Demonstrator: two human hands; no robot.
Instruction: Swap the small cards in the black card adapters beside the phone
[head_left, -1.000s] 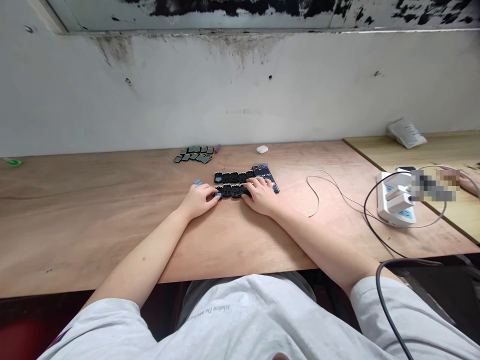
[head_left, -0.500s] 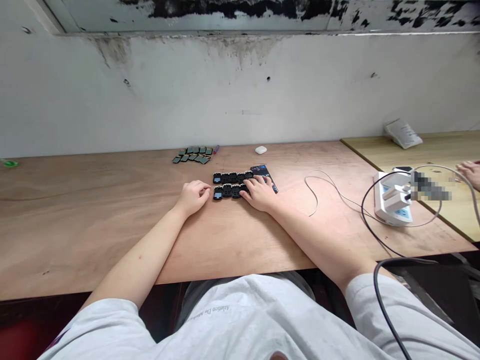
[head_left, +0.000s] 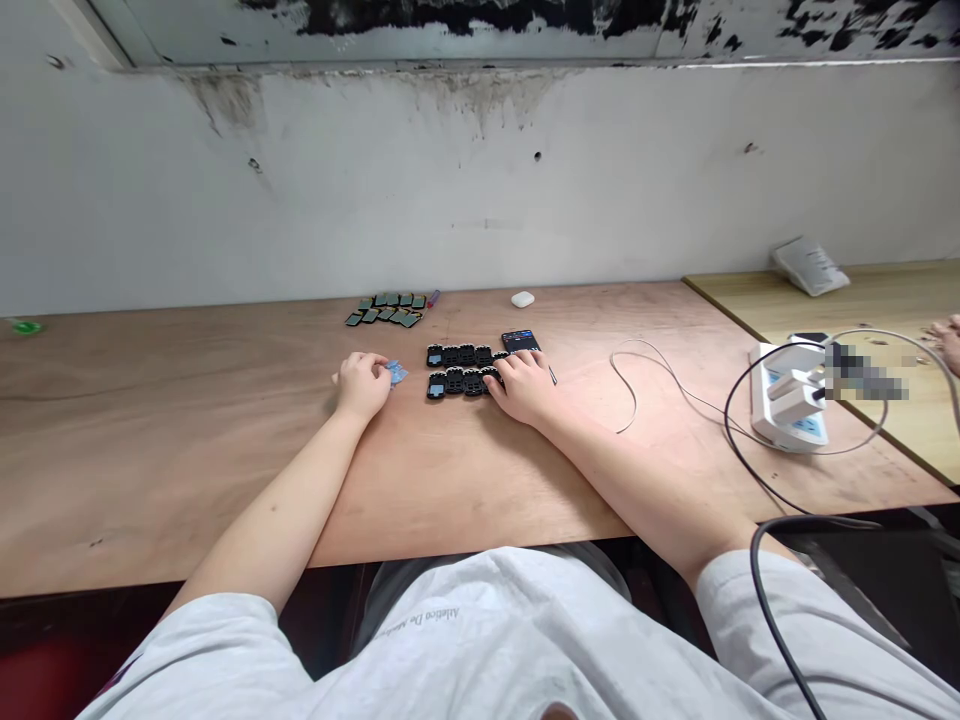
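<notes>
My left hand [head_left: 362, 385] rests on the table with its fingers curled, fingertips at a little heap of light-blue film pieces [head_left: 396, 373]. It seems to pinch one of them, though the fingers partly hide it. To its right lie two rows of small black plastic modules [head_left: 454, 382], the leftmost in each row showing a pale blue-grey face. My right hand [head_left: 525, 385] lies flat over the right end of these rows, fingers stretched out and partly covering the modules. Behind that hand is a dark smartphone [head_left: 520, 340] with a lit screen, its lower part hidden.
Several green-grey square pieces [head_left: 386, 309] lie in two rows at the back, beside a small purple-red item [head_left: 433, 298]. A white earbud case [head_left: 523, 299] is near the wall. Right are a power strip [head_left: 787, 400], cables, a white packet [head_left: 810, 266] and another person's hand [head_left: 949, 342].
My left hand has drawn back leftward from the black modules, and light-blue film pieces now show at its fingertips. My right hand has shifted slightly, its fingers less spread, still over the modules.
</notes>
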